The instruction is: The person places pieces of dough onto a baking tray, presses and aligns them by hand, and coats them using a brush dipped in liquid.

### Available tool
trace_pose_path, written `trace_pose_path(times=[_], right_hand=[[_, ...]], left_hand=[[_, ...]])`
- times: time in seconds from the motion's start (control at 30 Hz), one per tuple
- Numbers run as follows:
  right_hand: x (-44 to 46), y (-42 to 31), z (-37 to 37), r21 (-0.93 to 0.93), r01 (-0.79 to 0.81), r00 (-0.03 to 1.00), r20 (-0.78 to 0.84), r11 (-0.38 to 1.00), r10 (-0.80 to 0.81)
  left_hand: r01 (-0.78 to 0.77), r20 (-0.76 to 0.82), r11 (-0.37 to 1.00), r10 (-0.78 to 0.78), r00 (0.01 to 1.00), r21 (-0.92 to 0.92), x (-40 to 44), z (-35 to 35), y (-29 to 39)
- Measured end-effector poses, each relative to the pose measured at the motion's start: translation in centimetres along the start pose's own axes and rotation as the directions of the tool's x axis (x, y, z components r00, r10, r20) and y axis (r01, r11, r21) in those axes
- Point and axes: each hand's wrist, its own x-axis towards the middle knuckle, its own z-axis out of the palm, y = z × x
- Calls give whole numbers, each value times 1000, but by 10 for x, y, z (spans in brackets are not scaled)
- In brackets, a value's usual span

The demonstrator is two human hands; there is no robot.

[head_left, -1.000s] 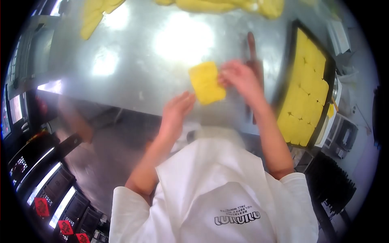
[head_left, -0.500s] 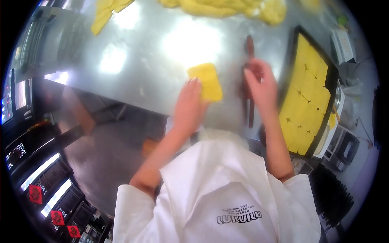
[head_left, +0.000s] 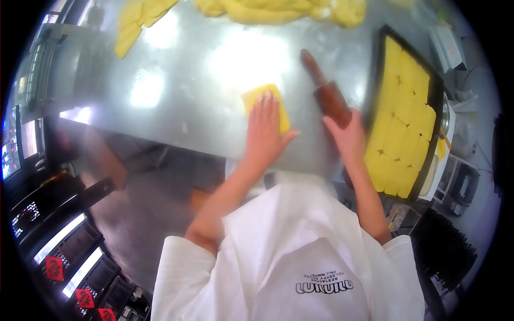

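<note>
Tray [head_left: 438, 95] holds dough [head_left: 401, 147]; left hand [head_left: 263, 131] flat on square [head_left: 284, 119], right hand [head_left: 351, 136] grips rolling pin [head_left: 332, 101].

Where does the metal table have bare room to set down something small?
Widest: the metal table left of the left hand, nearer than the upper-left dough. A narrower gap lies between the yellow sheet and the rolling pin. The right side is crowded: rolling pin, right hand, filled tray.
</note>
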Motion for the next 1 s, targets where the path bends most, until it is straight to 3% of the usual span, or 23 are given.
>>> trace_pose_path(times=[0.1,0.17,0.2,0.3,0.33,0.4,0.43,0.5,0.53,0.63,0.67,0.8,0.9,1.0], right_hand=[[9,-2,0,75,98,993,64,992,-103],[9,-12,-5,58,200,968,145,978,-207],[16,-3,0,1,393,907,164,920,-388],[24,-32,-4,-38,711,654,405,702,-639],[30,-38,9,-8,795,560,392,606,-730],[45,-56,26,-95,783,581,465,615,-668],[56,-66,33,-142,778,591,496,612,-636],[75,-79,43,-53,717,658,382,695,-649],[74,-79,46,-1,681,689,340,732,-641],[58,-63,43,-41,809,558,368,587,-744],[51,-57,43,-12,826,536,328,564,-778],[62,-70,50,-64,701,696,280,711,-661],[102,-85,59,145,449,865,175,882,-470],[115,-66,47,327,294,939,78,898,-335]], left_hand=[[5,-53,968,-19,998,-249,1,-8,-11],[81,-228,879,-210,951,-471,-7,-30,-20],[120,-327,899,-274,904,-421,-10,-47,-25],[179,-392,926,-309,867,-333,-23,-63,-65],[218,-312,959,-267,912,-182,-25,-56,-76],[241,-119,961,-226,967,134,-26,-39,-97],[201,-159,962,-173,972,183,-17,-38,-103],[135,-227,952,-73,971,276,-1,-33,-111],[145,-253,967,-89,963,212,2,-34,-108],[130,-287,938,-34,957,320,-15,-35,-96],[166,-277,938,-79,958,304,-23,-35,-90],[204,-112,943,-180,977,263,-5,-44,-98],[134,-340,986,-93,936,100,30,-39,-137],[162,-408,963,-240,881,-216,45,-64,-117]])
